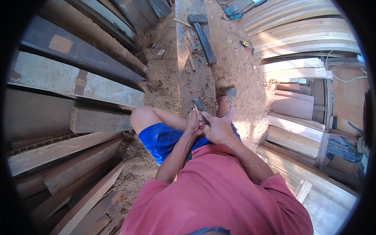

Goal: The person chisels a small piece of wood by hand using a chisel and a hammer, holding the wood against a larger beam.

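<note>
In front of my lap, my left hand point(193, 124) is closed around a small pale stick of wood point(196, 110), its tip pointing away from me. Close beside it, my right hand point(217, 128) grips a narrow hand tool with a dark blade point(198, 104). The blade lies against or just next to the stick; its exact kind cannot be made out. Both hands are above the near end of a long worn wooden plank bench point(188, 84). Farther along the bench lies a dark mallet point(203, 39), head away from me, with thin wood strips point(190, 55) at its left.
Stacked boards point(103, 90) crowd the left side, and more planks point(301, 39) line the right. Sawdust and shavings cover the ground point(239, 82). A red and yellow tool point(246, 47) and a teal power tool point(233, 15) lie on the far right.
</note>
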Tool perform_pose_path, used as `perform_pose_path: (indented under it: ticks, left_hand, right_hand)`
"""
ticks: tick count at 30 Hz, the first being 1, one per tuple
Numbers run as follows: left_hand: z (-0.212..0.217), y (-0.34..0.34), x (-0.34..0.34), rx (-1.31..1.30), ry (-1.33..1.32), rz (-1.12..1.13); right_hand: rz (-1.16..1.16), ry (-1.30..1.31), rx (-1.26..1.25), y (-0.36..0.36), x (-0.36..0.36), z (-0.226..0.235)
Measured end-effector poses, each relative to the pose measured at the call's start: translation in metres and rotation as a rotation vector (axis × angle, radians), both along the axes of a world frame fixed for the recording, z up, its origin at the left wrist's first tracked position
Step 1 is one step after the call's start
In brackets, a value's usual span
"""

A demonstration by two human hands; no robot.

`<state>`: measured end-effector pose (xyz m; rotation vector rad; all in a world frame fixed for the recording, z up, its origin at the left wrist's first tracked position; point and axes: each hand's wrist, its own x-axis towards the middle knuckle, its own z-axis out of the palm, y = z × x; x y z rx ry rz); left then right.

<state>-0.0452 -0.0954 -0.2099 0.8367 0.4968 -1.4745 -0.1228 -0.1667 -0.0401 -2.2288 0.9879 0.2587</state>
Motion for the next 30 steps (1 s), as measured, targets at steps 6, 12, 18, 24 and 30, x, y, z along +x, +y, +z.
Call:
perform_pose_path:
  ticks: [6, 12, 18, 24, 30]
  left_hand:
    - [0.005, -0.004, 0.007, 0.016, 0.107, 0.035]
    - [0.001, -0.004, 0.008, -0.027, 0.154, 0.015]
    - [0.005, -0.002, 0.003, 0.039, 0.059, 0.007]
    - [0.004, -0.009, 0.008, 0.047, 0.145, -0.003]
    - [-0.002, -0.008, 0.005, -0.015, 0.080, 0.019]
  right_hand:
    - [0.048, -0.008, 0.168, -0.017, -0.019, 0.035]
    - [0.027, 0.063, 0.115, 0.007, -0.017, 0.038]
    - [0.069, 0.099, -0.009, -0.019, 0.004, 0.008]
    - [0.067, 0.005, 0.201, -0.021, -0.011, 0.037]
    - [0.051, 0.093, 0.094, -0.013, 0.007, 0.027]
